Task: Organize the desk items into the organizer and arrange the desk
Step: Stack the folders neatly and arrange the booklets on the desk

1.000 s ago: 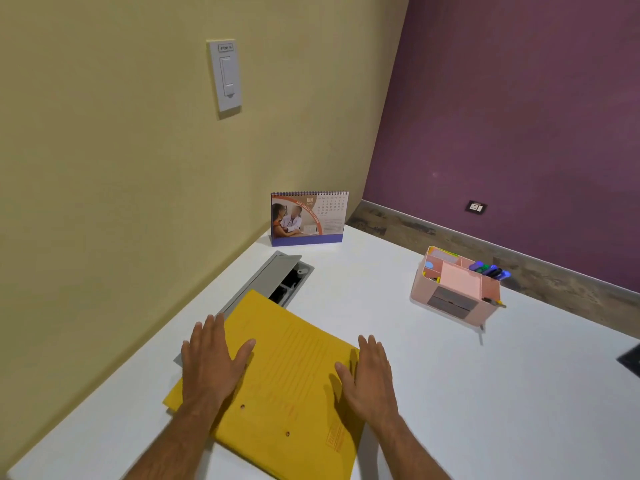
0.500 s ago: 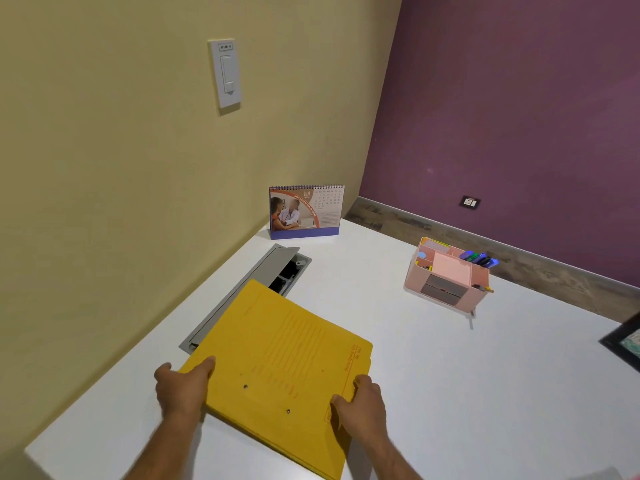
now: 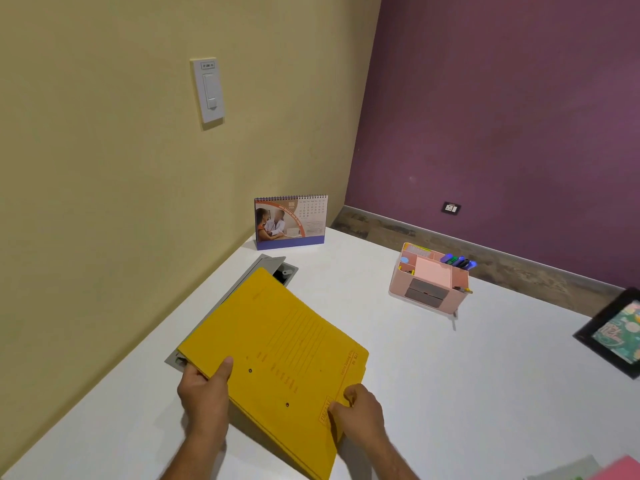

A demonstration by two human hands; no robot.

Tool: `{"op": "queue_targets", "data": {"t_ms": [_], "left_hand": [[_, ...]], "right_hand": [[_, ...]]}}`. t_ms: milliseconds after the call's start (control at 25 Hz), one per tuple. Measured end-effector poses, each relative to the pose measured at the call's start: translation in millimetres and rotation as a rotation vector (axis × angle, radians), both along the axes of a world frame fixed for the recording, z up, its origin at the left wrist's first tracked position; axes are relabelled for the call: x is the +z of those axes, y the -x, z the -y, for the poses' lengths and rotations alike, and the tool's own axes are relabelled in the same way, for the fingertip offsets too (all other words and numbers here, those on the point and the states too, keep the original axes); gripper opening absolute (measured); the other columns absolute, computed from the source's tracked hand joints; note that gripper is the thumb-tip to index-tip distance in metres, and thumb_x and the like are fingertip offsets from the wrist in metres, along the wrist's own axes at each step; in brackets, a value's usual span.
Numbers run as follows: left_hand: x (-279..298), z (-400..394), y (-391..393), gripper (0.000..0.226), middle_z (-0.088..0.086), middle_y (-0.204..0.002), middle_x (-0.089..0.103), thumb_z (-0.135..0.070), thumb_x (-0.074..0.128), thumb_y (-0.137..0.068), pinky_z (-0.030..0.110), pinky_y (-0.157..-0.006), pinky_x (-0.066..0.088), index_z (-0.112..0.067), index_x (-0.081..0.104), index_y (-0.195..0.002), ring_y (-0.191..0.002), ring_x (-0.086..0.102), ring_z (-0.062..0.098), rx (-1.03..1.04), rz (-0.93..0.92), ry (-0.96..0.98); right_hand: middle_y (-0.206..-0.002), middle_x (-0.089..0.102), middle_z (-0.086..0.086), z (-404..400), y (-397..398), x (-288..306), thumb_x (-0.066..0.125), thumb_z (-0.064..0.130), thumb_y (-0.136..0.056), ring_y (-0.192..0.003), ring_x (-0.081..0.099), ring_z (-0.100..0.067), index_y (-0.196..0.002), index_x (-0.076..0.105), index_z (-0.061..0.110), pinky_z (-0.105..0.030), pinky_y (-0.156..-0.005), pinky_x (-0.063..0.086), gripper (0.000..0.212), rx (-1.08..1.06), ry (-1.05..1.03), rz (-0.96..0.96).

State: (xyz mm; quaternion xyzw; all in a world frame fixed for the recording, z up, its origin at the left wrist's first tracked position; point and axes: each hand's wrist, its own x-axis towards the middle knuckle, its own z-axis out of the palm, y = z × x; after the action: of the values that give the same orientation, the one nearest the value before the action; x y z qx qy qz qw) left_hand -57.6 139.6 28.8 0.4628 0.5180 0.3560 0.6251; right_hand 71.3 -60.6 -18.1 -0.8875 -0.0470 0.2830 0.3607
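Office: white desk, calendar, pink organizer.

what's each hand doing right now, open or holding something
Left hand: grips the near left corner of the yellow folder, thumb on top.
Right hand: grips the folder's near right edge, fingers curled over it.

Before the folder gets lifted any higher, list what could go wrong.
1. Both hands, left and right, grip only the near edge of the yellow folder; loose pages, if there are any, might slide out of the far end.
2. Its far corner overlaps the open cable hatch in the desk and could catch on the raised lid.
3. A wide swing right might knock the pink organizer.
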Motion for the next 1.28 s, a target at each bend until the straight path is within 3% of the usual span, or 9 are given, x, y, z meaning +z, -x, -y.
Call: {"op": "queue_targets", "data": {"t_ms": [240,360,440,600,760,880,1080,1160,1280], "left_hand": [[44,0,-39,0.017,0.003,-0.092,0.074,-0.007,0.068,-0.088,0.041,-0.08,0.055,-0.021,0.068,-0.097,-0.086,0.07,0.028,-0.287,0.162,-0.148],[54,7,-61,0.019,0.008,-0.097,0.075,-0.007,0.065,-0.089,0.046,-0.078,0.057,-0.018,0.067,-0.106,-0.087,0.072,0.029,-0.46,0.198,-0.104],[59,18,-75,0.023,0.006,-0.095,0.076,-0.004,0.064,-0.09,0.044,-0.075,0.057,-0.017,0.065,-0.109,-0.084,0.073,0.026,-0.533,0.226,-0.061],[60,44,-105,0.027,0.01,-0.099,0.074,-0.003,0.063,-0.089,0.037,-0.066,0.06,-0.017,0.064,-0.112,-0.08,0.073,0.024,-0.654,0.234,-0.035],[45,76,-125,0.031,0.013,-0.102,0.074,-0.009,0.067,-0.088,0.041,-0.071,0.058,-0.011,0.06,-0.118,-0.085,0.073,0.031,-0.845,0.154,0.092],[26,115,-125,0.035,0.008,-0.104,0.074,-0.002,0.068,-0.086,0.041,-0.074,0.057,-0.015,0.061,-0.118,-0.089,0.073,0.029,-0.995,0.084,0.112],[-1,162,-133,0.036,0.006,-0.104,0.075,-0.003,0.069,-0.087,0.047,-0.079,0.057,-0.019,0.061,-0.118,-0.09,0.072,0.03,-1.028,0.026,0.089],[-4,173,-138,0.037,0.005,-0.106,0.074,-0.005,0.068,-0.088,0.048,-0.082,0.057,-0.02,0.06,-0.121,-0.093,0.071,0.03,-1.073,0.011,0.078],[-4,187,-143,0.038,0.003,-0.107,0.073,-0.008,0.068,-0.088,0.045,-0.082,0.056,-0.022,0.059,-0.122,-0.095,0.07,0.028,-1.095,-0.007,0.066]], "right_hand": [[-0.155,0.03,-0.004,40,-45,30,0.077,0.051,-0.073,-0.139,0.036,-0.028,-0.15,0.022,0.022,-0.046,-0.109,0.037,0.099,-0.095,-0.17,0.149],[-0.151,0.037,-0.002,69,-62,46,0.081,0.052,-0.068,-0.136,0.041,-0.028,-0.149,0.021,0.028,-0.047,-0.108,0.038,0.104,-0.111,-0.279,0.098],[-0.137,0.055,0.002,93,-67,54,0.08,0.07,-0.05,-0.12,0.057,-0.023,-0.138,0.04,0.029,-0.046,-0.104,0.046,0.105,-0.088,-0.355,0.017],[-0.111,0.074,-0.005,144,-65,51,0.088,0.061,-0.042,-0.1,0.071,-0.027,-0.115,0.066,0.017,-0.054,-0.094,0.052,0.088,-0.149,-0.561,-0.14],[-0.111,0.073,-0.013,187,-54,45,0.08,0.025,-0.077,-0.1,0.07,-0.035,-0.118,0.064,0.008,-0.059,-0.094,0.051,0.047,-0.278,-0.661,-0.194],[-0.109,0.073,-0.016,213,-50,36,0.069,0.006,-0.086,-0.098,0.07,-0.038,-0.117,0.065,0.006,-0.06,-0.092,0.051,0.031,-0.425,-0.686,-0.205],[-0.105,0.073,-0.012,265,-39,23,0.073,0.018,-0.085,-0.092,0.07,-0.032,-0.112,0.065,0.009,-0.04,-0.076,0.057,0.029,-0.665,-0.505,-0.13],[-0.108,0.07,-0.007,299,-30,12,0.076,0.027,-0.081,-0.093,0.065,-0.024,-0.11,0.065,0.013,-0.035,-0.081,0.053,0.035,-0.84,-0.185,0.054],[-0.115,0.065,-0.011,355,-9,1,0.076,0.036,-0.073,-0.101,0.058,-0.033,-0.112,0.062,0.015,-0.041,-0.09,0.05,0.047,-0.994,0.284,0.184]]}}
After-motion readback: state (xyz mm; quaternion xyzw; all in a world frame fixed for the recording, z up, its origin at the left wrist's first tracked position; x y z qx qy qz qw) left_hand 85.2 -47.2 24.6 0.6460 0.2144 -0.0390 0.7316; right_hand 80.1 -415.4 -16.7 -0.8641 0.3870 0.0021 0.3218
